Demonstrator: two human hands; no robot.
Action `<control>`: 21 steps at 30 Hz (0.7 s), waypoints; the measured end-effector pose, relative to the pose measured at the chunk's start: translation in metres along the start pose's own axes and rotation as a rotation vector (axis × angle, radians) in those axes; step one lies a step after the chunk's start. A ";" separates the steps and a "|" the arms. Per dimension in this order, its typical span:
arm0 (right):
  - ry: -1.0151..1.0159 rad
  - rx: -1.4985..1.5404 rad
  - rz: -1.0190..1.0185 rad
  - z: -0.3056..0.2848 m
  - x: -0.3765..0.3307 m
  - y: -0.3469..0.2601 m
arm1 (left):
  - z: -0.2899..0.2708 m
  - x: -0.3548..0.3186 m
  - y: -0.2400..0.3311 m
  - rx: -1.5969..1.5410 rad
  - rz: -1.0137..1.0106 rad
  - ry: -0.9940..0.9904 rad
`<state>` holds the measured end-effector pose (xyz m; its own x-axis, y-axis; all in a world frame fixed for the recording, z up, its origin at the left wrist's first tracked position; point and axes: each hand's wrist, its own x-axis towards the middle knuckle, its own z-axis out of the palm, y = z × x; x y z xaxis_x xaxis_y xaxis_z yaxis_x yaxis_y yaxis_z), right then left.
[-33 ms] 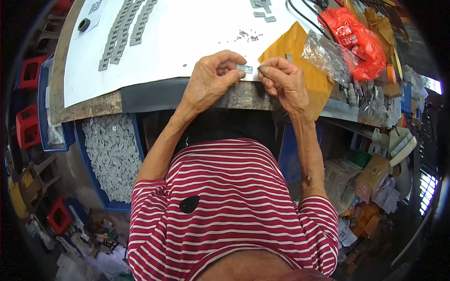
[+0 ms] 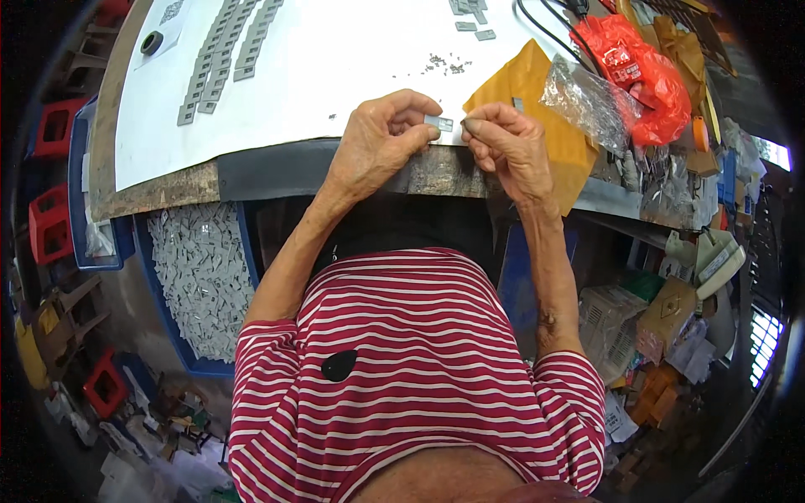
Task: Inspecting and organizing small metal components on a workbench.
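Observation:
Near the front edge of the white-covered table [image 2: 302,75], my left hand [image 2: 381,138] pinches a small grey rectangular plate [image 2: 444,124] with cut-outs between thumb and fingers. Just to its right, my right hand [image 2: 513,147] is closed in a pinch, and a tiny dark bit shows at its fingertips, too small to name. A short gap lies between those fingertips and the plate. Beyond the hands is a scatter of tiny dark parts [image 2: 449,64]. Several matching grey plates stand in overlapping rows [image 2: 218,67] at the far left, and a few loose plates [image 2: 470,17] lie at the back.
A yellow-brown envelope [image 2: 520,92], crumpled clear plastic [image 2: 591,101] and a red plastic bag [image 2: 633,75] lie at the right, with black cables behind. A black tape roll [image 2: 152,43] sits far left. Below the table's left edge, a blue bin [image 2: 214,366] holds many grey pieces.

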<state>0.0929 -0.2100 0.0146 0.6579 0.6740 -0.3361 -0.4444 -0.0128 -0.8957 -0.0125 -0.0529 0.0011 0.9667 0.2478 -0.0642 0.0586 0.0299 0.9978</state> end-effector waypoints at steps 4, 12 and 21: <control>-0.010 0.007 -0.019 0.004 -0.001 0.001 | 0.001 0.000 0.002 -0.029 0.000 0.016; -0.026 -0.165 -0.050 0.007 0.000 0.002 | 0.005 0.001 -0.001 0.007 0.033 0.023; -0.074 -0.255 -0.061 -0.001 -0.001 0.004 | 0.008 0.002 -0.003 0.123 0.022 -0.054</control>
<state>0.0913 -0.2114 0.0107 0.6284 0.7313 -0.2653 -0.2314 -0.1498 -0.9612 -0.0089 -0.0599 -0.0021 0.9799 0.1944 -0.0443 0.0638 -0.0950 0.9934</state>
